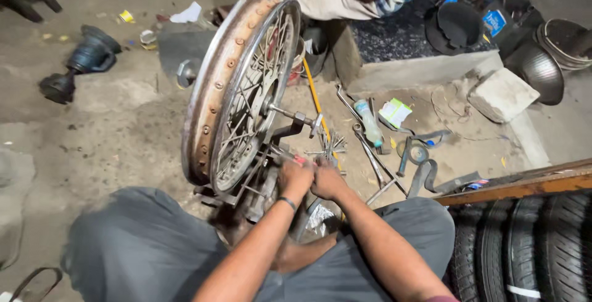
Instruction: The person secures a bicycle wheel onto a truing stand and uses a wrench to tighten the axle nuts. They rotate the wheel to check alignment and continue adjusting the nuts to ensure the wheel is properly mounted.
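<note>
A rusty spoked wheel rim [213, 92] stands upright on a metal stand [280, 134], its axle [290, 114] pointing right. My left hand [295, 175] and my right hand [327, 180] are pressed together low at the rim's near edge, by the spokes. Both are closed around a small tool with a red part [300, 161]; most of it is hidden by the fingers. A dark band circles my left wrist. My knees in grey trousers fill the bottom of the view.
Loose spokes [330, 145], wrenches [370, 157], a small plastic bottle [369, 122] and a tape roll [417, 153] lie on the concrete floor at right. Tyres [524, 246] lie bottom right. Another person sits at the top. A concrete block [502, 94] and dark pots are at the far right.
</note>
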